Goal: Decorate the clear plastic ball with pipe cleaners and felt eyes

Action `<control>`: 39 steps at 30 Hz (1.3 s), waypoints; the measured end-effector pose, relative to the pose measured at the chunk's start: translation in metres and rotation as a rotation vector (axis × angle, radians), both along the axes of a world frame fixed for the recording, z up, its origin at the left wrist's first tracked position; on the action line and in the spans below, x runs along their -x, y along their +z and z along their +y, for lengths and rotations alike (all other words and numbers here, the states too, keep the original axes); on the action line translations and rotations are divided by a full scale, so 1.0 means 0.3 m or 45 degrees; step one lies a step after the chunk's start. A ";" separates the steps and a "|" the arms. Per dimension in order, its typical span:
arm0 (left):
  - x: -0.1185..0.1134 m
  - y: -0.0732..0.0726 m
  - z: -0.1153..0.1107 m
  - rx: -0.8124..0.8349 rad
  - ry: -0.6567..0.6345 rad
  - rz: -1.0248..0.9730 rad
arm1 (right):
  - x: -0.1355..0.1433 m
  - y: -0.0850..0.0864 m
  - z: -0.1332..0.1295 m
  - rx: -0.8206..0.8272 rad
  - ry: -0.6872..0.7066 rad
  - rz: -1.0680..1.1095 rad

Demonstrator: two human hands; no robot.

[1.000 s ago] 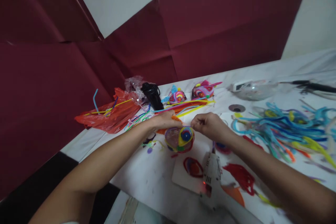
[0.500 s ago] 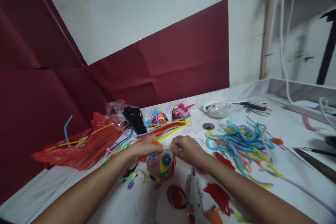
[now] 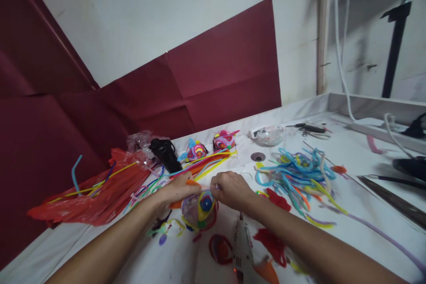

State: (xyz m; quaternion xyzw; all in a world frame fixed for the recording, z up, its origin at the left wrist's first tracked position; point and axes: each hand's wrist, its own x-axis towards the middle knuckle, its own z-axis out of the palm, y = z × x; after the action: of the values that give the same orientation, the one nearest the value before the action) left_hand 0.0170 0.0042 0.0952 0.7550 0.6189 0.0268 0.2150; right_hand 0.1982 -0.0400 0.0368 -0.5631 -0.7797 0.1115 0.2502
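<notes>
Clear rounded piece (image 3: 191, 209), trimmed in yellow, blue, green and red, positioned over the bench (image 3: 166, 259) in front of you, beneath and between your two hands; whether it touched the surface could not be told. Your left hand (image 3: 178, 187) lay at its upper left, near an orange piece (image 3: 175, 205), a placement that probably steadied that side. Your right hand (image 3: 229, 187) met the upper right, its fingers curled and pressed together, apparently pinching a thin pale strand (image 3: 206, 187) that ran towards the left hand, likely to keep it taut. What the left fingers closed on, if anything, could not be told. The glue gun (image 3: 242, 244) sat near the right forearm (image 3: 293, 226), presumably for easy reach, with a red-rimmed oval (image 3: 220, 249) beside it; the heap of fuzzy strips (image 3: 299, 173) lay farther right. Your left forearm (image 3: 113, 235) slanted up from the lower left, the right from the lower right, both converging on the piece, knuckles uppermost on the right hand.
</notes>
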 end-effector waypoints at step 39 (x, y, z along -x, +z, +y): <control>0.051 -0.028 -0.002 0.103 0.033 -0.244 | -0.169 -0.026 0.046 0.201 0.294 0.363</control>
State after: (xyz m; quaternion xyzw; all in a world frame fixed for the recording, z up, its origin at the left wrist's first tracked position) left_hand 0.0016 0.0036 0.0868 0.7316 0.6059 0.0766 0.3030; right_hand 0.2488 -0.0263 0.0290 -0.4663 -0.7846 0.2789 0.2988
